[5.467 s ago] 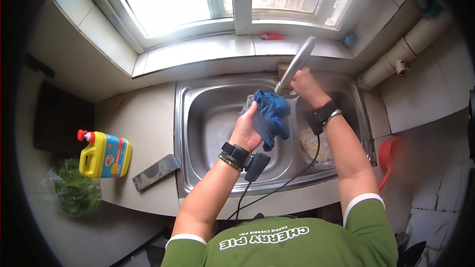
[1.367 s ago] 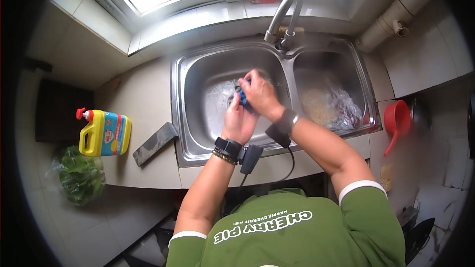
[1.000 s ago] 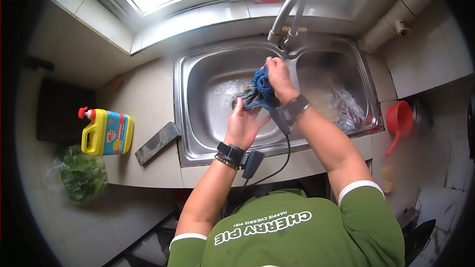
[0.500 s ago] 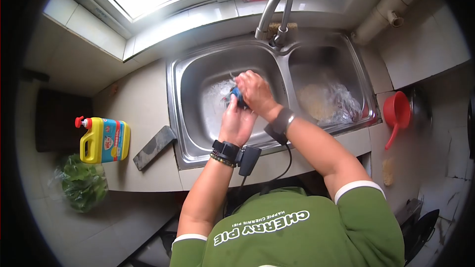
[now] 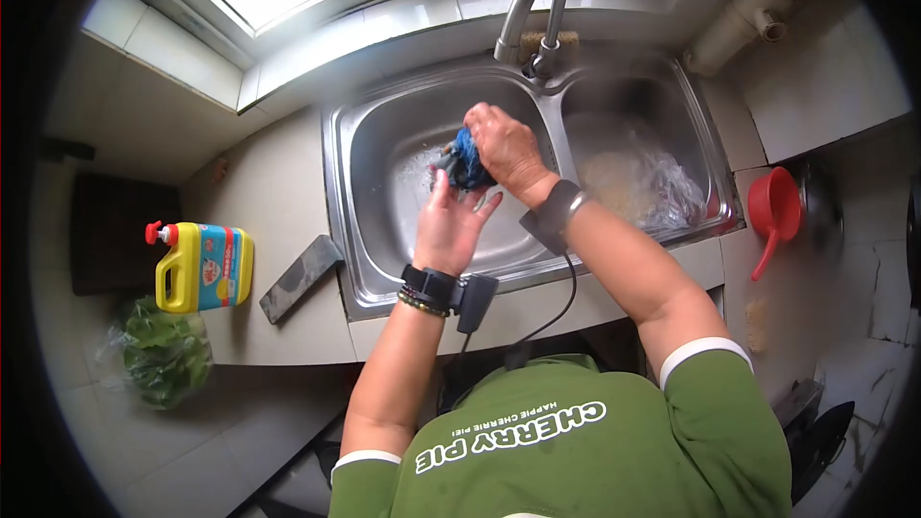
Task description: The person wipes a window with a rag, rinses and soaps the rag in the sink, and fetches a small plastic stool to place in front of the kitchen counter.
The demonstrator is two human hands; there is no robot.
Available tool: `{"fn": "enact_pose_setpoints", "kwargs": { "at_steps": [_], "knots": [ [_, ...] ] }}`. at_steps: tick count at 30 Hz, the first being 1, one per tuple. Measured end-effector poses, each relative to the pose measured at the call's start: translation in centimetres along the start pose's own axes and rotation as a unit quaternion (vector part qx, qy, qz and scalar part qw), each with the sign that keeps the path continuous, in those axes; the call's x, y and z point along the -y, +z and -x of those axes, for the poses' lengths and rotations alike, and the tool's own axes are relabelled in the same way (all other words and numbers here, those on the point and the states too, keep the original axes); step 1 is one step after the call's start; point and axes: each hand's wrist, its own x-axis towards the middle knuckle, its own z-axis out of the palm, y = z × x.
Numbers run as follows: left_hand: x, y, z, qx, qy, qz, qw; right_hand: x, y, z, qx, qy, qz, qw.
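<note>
A crumpled blue and dark-green cloth (image 5: pixel 462 161), apparently wet, is held over the left basin of the steel sink (image 5: pixel 384 249). My right hand (image 5: pixel 510 152) is closed on its upper right side, fingers curled over it. Just below, my left hand (image 5: pixel 451 228) is palm up with thumb and fingers spread, the fingertips at the cloth's lower edge. Whitish suds or water show on the basin floor beside the cloth. Each wrist wears a black strap with a device, and beads circle the left one.
A curved faucet (image 5: pixel 523 10) rises behind the sink. Clear plastic (image 5: pixel 672 192) lies in the right basin. Left are a yellow detergent jug (image 5: pixel 203 269), a grey rectangular block (image 5: pixel 300 280) and bagged leafy greens (image 5: pixel 163 355). A red ladle (image 5: pixel 773 206) is at the right.
My hands have drawn apart: the right moved up and right with the cloth, the left slightly down with fingers spreading. More of the cloth shows now. The view shifted a little.
</note>
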Motion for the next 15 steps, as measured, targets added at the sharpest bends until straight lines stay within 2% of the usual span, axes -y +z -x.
{"fn": "enact_pose_setpoints", "kwargs": {
  "at_steps": [2, 5, 7, 9, 10, 13, 14, 15],
  "knots": [
    [-1.2, -0.6, -0.1, -0.003, 0.018, -0.004, 1.000, 0.0, -0.6, -0.5, -0.062, -0.019, -0.047, 0.997],
    [-2.9, -0.8, -0.2, 0.008, 0.037, 0.005, 0.999, -1.8, -1.0, -0.6, -0.090, -0.048, -0.066, 0.993],
    [-2.8, -0.7, -0.4, 0.028, 0.025, 0.007, 0.999, -1.6, -1.0, 0.3, -0.013, -0.011, -0.172, 0.985],
    [-1.8, -0.2, -0.4, -0.009, 0.025, -0.003, 1.000, -0.9, -0.5, 1.3, 0.078, 0.013, -0.298, 0.951],
    [-1.6, -0.8, -0.6, -0.003, 0.035, -0.018, 0.999, 0.2, -1.3, 1.8, 0.089, 0.000, -0.259, 0.962],
    [-1.2, -1.6, -0.8, -0.020, 0.100, -0.116, 0.988, -0.4, -0.6, 2.1, 0.065, 0.094, -0.451, 0.885],
    [-1.3, -1.9, -1.0, -0.044, 0.126, -0.105, 0.985, -0.8, -0.7, 2.2, 0.064, 0.115, -0.476, 0.870],
    [-1.6, -2.3, -1.1, -0.033, 0.128, -0.087, 0.987, -1.1, -1.0, 2.4, 0.055, 0.154, -0.550, 0.819]
  ]
}}
